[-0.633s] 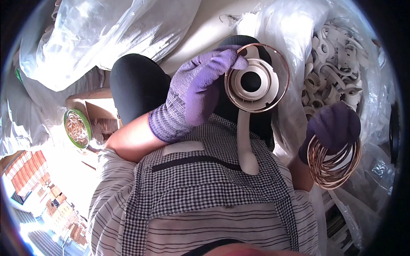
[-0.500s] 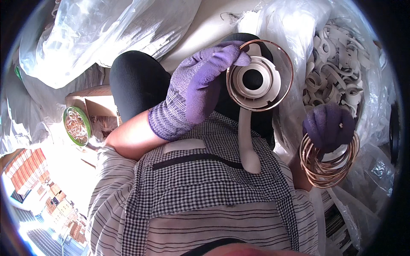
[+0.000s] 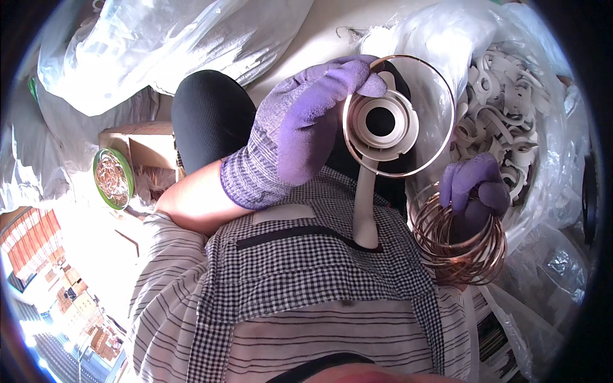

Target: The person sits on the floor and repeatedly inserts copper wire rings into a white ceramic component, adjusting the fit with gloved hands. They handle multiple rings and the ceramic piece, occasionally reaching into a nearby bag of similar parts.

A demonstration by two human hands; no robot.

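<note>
My left hand (image 3: 306, 121), in a purple-coated knit glove, is closed with thumb and fingertips pinched. It grips the upper left of a thin copper-coloured wire ring (image 3: 402, 175). Inside and behind that ring sits a white round plastic collar (image 3: 407, 121) with a long handle (image 3: 364, 217) pointing down toward my apron. The thumb covers the collar's upper edge, so its hold there is partly hidden. To the right, my right hand (image 3: 476, 188), gloved alike, has curled fingers around a loose bundle of copper-coloured wire rings (image 3: 460, 271), which hang below it.
A clear plastic bag (image 3: 440, 25) at the right holds a heap of white plastic parts (image 3: 504, 121). On the left, a green-rimmed bowl (image 3: 131, 172) of wire pieces stands beside a cardboard box (image 3: 150, 147). Large plastic sacks (image 3: 166, 51) lie at the far left.
My left hand and its wire ring have shifted slightly right. My right hand has moved left with the bundle, whose rings are more spread out.
</note>
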